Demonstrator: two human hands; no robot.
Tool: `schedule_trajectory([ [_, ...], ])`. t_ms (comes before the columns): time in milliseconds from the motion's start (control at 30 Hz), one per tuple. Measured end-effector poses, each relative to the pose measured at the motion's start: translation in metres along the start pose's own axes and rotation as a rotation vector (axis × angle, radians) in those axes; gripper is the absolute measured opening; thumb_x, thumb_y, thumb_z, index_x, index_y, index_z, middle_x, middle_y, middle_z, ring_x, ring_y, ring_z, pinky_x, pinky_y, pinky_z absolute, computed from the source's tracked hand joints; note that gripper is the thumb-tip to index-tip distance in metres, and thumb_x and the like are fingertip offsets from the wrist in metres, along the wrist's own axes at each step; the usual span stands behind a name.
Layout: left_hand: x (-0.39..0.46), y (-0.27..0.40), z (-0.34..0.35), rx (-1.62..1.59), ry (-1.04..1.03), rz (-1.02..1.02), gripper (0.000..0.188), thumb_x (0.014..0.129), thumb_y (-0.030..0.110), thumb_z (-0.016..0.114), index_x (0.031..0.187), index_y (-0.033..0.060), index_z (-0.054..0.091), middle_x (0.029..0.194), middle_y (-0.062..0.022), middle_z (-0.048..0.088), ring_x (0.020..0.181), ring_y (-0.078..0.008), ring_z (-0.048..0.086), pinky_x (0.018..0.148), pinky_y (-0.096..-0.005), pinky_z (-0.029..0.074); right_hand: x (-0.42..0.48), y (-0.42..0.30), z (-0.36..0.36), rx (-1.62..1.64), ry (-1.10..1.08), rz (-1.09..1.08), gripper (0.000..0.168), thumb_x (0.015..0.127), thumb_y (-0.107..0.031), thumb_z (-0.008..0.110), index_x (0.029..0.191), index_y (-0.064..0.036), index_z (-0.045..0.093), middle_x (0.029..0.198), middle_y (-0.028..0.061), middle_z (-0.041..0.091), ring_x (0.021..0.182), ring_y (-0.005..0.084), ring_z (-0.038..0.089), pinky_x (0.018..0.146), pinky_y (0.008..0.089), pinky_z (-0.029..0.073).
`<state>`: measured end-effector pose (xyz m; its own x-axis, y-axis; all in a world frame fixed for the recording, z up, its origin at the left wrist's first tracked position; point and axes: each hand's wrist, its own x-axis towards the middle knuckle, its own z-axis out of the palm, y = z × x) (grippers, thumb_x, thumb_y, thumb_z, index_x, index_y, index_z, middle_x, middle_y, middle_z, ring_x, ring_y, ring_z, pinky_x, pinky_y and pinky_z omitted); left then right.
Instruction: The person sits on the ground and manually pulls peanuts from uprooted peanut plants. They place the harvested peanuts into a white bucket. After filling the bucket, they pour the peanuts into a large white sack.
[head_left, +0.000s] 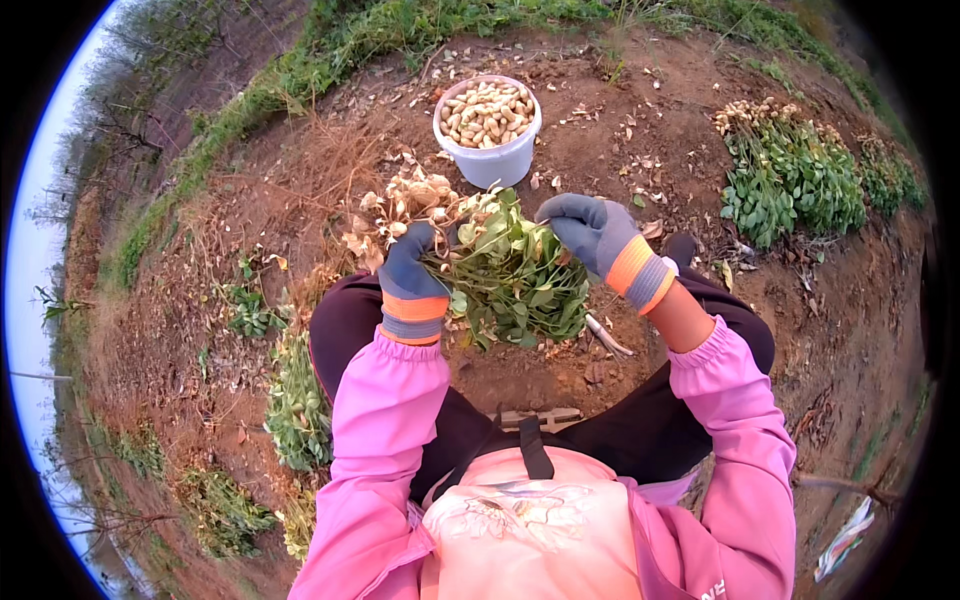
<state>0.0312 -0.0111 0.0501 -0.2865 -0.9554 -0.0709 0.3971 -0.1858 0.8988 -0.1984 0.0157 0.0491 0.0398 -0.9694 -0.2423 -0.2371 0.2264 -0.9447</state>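
Observation:
A bundle of peanut plants (517, 270) lies across my lap side, its green leaves towards the right and its pale pods and roots (412, 202) at the upper left. My left hand (412, 262), in a grey glove with an orange cuff, grips the stems just below the pods. My right hand (585, 225), gloved alike, is raised at the right edge of the leaves, its fingers bent together; a thin stem seems to be at its fingertips, but I cannot tell whether it is pinched. Beyond the bundle stands a white plastic bucket (491, 165) heaped with peanuts in the shell (487, 112).
More peanut plants (795, 172) lie in piles on the soil at the right, pods at the top. Another pile (296, 405) is beside my left leg. Dry roots (322, 165) and leaf litter cover the ground left of the bucket. A crumpled plastic wrapper (844, 540) lies at the lower right.

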Motion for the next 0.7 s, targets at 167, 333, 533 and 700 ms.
schedule_trajectory([
  [167, 0.004, -0.016, -0.008, 0.264, 0.001, 0.114, 0.023, 0.074, -0.003, 0.055, 0.097, -0.0002, 0.056, 0.088, -0.0077, 0.061, 0.082, -0.0167, 0.059, 0.074, -0.0293, 0.049, -0.001, -0.023, 0.004, 0.032, -0.050, -0.055, 0.018, 0.080, -0.010, 0.051, 0.093, 0.000, 0.059, 0.076, -0.0013, 0.056, 0.070, 0.0043, 0.050, 0.062, 0.0188, 0.042],
  [333, 0.005, -0.001, 0.024, -0.174, 0.214, -0.215, 0.023, 0.084, 0.012, 0.043, 0.095, -0.0042, 0.056, 0.086, -0.0101, 0.061, 0.077, -0.0173, 0.060, 0.069, -0.0299, 0.052, 0.001, -0.022, 0.007, 0.093, -0.100, -0.009, 0.018, 0.079, -0.011, 0.051, 0.092, -0.001, 0.059, 0.081, 0.0000, 0.058, 0.071, 0.0049, 0.050, 0.064, 0.0190, 0.042],
  [533, 0.014, -0.021, 0.014, -0.105, 0.294, -0.143, 0.022, 0.081, 0.009, 0.047, 0.097, -0.0024, 0.055, 0.087, -0.0090, 0.060, 0.074, -0.0177, 0.059, 0.066, -0.0306, 0.052, 0.001, -0.024, 0.014, -0.032, -0.037, -0.020, 0.015, 0.080, -0.011, 0.052, 0.091, -0.003, 0.059, 0.077, -0.0001, 0.058, 0.070, 0.0040, 0.050, 0.062, 0.0202, 0.042],
  [700, 0.014, -0.025, 0.011, -0.051, 0.171, -0.102, 0.023, 0.076, -0.002, 0.055, 0.098, 0.0004, 0.057, 0.088, -0.0047, 0.060, 0.074, -0.0127, 0.057, 0.065, -0.0250, 0.047, -0.001, -0.032, 0.020, -0.336, 0.046, -0.183, 0.014, 0.080, -0.010, 0.053, 0.092, -0.007, 0.059, 0.075, 0.0053, 0.058, 0.065, 0.0098, 0.055, 0.059, 0.0244, 0.044],
])
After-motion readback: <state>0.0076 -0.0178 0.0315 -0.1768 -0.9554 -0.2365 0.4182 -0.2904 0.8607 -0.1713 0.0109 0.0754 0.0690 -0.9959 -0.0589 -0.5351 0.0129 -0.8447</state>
